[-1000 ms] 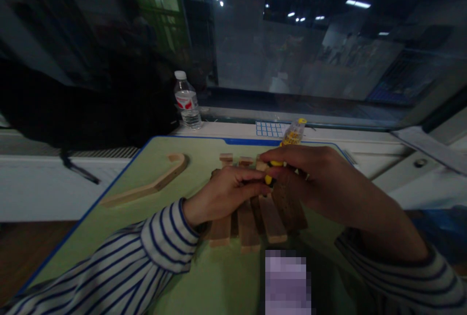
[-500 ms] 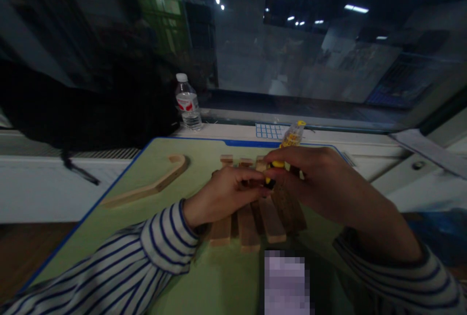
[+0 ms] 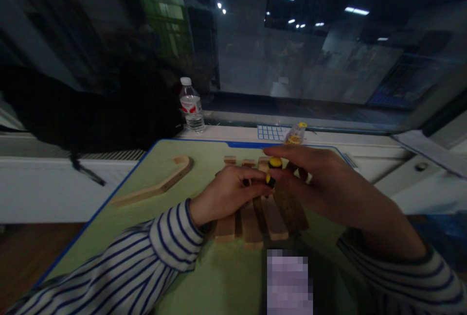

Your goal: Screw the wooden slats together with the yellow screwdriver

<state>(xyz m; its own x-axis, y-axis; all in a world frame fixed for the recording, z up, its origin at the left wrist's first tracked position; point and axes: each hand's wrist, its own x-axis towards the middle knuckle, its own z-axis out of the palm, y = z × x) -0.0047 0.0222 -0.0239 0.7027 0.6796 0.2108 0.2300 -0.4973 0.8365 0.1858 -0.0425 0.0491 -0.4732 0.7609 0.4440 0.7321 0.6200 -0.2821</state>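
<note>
A small yellow-and-black screwdriver (image 3: 275,163), mostly covered by fingers, stands over a group of wooden slats (image 3: 251,227). My right hand (image 3: 324,183) has thumb and forefinger around its top, the yellow end showing between them. Lower down, my left hand (image 3: 233,191) pinches the screwdriver's black-and-yellow lower part near the rightmost slat. The tip and any screw are hidden. The pale slats lie side by side, with a darker wooden piece (image 3: 294,213) at their right. To the left lies a bent wooden strip (image 3: 160,187) with a hooked far end.
The green table (image 3: 189,276) has a blue edge against the windowsill. On the sill stand a water bottle (image 3: 191,108), a blue grid sheet (image 3: 272,132) and a small yellow-capped bag (image 3: 295,134). A pixelated rectangle (image 3: 290,281) covers the near edge. A dark bag (image 3: 91,115) sits left.
My right forefinger has lifted and straightened away from the thumb, uncovering more of the screwdriver's yellow top. My left hand keeps its pinch. The whole view has shifted slightly.
</note>
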